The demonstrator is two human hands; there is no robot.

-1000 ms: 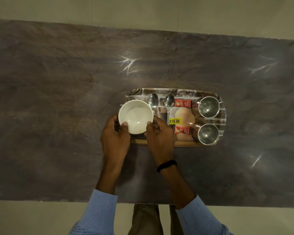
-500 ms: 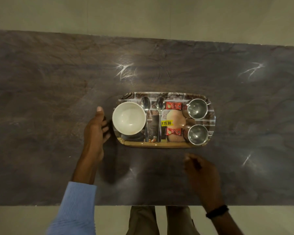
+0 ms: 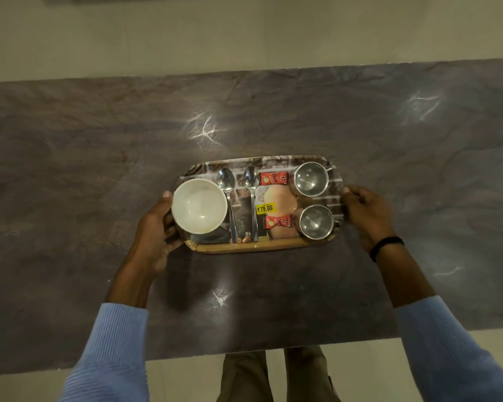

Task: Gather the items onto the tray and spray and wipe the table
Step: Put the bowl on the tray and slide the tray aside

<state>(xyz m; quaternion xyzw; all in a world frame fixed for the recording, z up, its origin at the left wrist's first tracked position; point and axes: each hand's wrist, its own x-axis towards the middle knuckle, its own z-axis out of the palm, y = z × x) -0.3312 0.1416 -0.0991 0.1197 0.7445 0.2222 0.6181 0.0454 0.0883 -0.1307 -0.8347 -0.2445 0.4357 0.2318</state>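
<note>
left hand and right hand curled, arms apart

A dark stone bench fills most of the view, a long rectangular slab in grey-brown with paler, rust-tinged veins running across it. Its surface is polished: several bright, star-like glints of overhead light sit on it, one near the middle, one toward the far right corner, a smaller one near the front edge and a faint one at the right. The right end and the near edge of the slab are visible; the left end runs out of view. Around it lies a pale beige floor, smooth and matte, seen beyond the far edge and again below the near edge. The lighting is dim and warm.
</note>
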